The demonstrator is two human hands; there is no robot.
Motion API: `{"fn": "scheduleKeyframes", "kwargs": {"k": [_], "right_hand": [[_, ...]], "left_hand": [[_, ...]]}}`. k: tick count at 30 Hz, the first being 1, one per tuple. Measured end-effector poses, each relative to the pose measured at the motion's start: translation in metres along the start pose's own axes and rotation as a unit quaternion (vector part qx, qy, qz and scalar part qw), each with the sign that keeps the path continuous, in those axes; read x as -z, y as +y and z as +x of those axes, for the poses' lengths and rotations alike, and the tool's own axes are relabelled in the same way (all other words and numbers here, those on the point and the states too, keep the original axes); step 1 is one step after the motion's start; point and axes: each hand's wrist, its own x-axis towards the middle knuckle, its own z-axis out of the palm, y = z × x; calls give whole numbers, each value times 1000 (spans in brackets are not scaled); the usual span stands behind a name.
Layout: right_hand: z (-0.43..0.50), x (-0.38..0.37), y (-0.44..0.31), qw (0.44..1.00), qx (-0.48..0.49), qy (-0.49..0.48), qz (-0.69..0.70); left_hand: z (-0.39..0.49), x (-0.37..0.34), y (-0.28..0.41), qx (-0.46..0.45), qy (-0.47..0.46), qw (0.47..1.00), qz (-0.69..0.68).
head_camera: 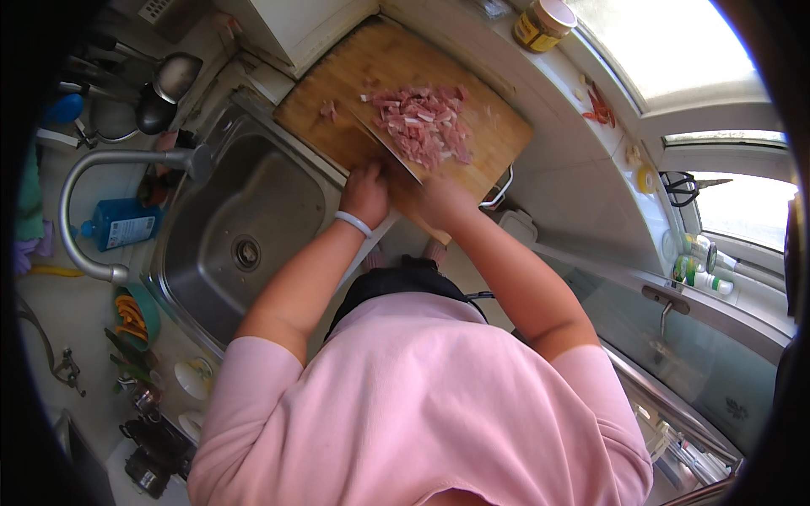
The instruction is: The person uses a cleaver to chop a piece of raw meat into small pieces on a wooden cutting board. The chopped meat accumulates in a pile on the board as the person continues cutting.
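A wooden cutting board [329, 133] lies beside the sink, bearing a heap of cut raw meat [424, 123] in pink strips with pale fat. A few small meat pieces [329, 111] sit apart, left of the heap. My right hand [446, 199], somewhat blurred, is closed around the handle end of a kitchen knife [395, 155]; its handle is hidden by the hand. The blade lies along the heap's lower left edge. My left hand [367, 193], with a pale bracelet at the wrist, is at the board's near edge beside the blade; its fingers are partly hidden and blurred.
A steel sink [196, 265] with a grey faucet [95, 158] adjoins the board on the left. A lidded jar [544, 25] and scissors [686, 188] are by the window. A blue bottle [130, 224] and a teal bowl [149, 316] stand left of the sink.
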Motion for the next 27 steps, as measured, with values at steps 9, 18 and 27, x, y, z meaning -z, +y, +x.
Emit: {"fn": "scheduleKeyframes", "kwargs": {"k": [9,18,27], "right_hand": [[-1,16,-3,1000,-15,-3,2],[-13,34,-19,998,-58,18,35],[-18,12,-3,999,-20,24,23]], "left_hand": [[5,22,7,-60,52,996,-50],[1,37,2,-104,52,988,-99],[2,31,1,-60,16,995,-82]]}}
